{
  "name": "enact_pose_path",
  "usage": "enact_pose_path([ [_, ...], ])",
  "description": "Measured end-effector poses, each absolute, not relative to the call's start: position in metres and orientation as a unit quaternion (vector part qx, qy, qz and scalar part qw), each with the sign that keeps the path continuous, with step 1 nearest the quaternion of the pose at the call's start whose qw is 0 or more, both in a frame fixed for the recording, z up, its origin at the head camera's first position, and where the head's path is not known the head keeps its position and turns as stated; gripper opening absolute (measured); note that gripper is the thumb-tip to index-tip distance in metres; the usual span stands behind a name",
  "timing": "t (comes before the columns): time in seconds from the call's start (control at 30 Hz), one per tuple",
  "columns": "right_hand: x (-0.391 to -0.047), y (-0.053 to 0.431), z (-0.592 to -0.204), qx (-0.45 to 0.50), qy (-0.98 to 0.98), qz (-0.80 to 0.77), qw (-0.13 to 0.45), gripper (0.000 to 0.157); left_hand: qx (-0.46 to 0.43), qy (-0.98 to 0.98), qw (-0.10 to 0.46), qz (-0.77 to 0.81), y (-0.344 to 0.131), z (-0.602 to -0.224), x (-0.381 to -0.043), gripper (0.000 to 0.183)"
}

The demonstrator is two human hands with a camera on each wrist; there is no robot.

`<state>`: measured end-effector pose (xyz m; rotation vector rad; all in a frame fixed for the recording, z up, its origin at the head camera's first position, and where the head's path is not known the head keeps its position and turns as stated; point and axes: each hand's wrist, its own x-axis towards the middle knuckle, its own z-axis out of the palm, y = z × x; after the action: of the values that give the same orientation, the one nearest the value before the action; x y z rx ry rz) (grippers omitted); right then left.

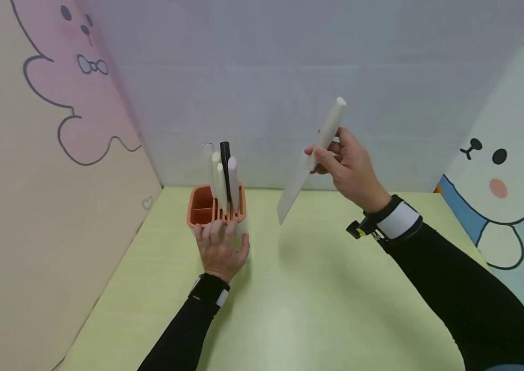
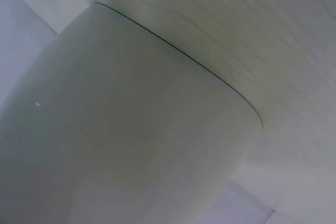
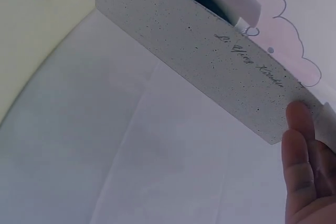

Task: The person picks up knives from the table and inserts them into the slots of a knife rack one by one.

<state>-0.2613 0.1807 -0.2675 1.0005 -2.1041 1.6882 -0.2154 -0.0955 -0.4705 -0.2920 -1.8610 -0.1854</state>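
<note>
My right hand (image 1: 352, 170) grips a white-handled kitchen knife (image 1: 330, 129) near where handle and blade meet, above the table. Its handle tilts up to the right and the broad blade points down-left. In the right wrist view, dark lettering and specks mark the grey blade (image 3: 194, 45), with fingertips (image 3: 299, 119) against its lower end. My left hand (image 1: 222, 250) rests on the front rim of a knife holder (image 1: 192, 201), which has an orange top and pale body. Several white handles and a black handle (image 1: 225, 159) stand in its slots. The left wrist view shows only the holder's smooth wall (image 2: 131, 114).
The holder stands on a pale yellow-green table (image 1: 289, 309), near its back edge. A whitish wall (image 1: 289, 62) rises behind. Side panels with cartoon animals, a pink one (image 1: 71, 87) at left and a white one (image 1: 493, 170) at right, flank the table.
</note>
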Motion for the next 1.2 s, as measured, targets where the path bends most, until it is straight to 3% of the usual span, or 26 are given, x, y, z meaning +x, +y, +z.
enact_pose_path([
  [0.5,-0.254,0.121,-0.242,0.424,-0.674,0.567,0.211,0.035,-0.116,-0.807,0.576,-0.063,-0.095,-0.472,-0.212,0.053],
  [1.2,-0.264,0.078,-0.245,0.41,-0.724,0.523,0.184,0.041,-0.123,-0.791,0.596,-0.069,-0.096,-0.473,-0.217,0.056],
])
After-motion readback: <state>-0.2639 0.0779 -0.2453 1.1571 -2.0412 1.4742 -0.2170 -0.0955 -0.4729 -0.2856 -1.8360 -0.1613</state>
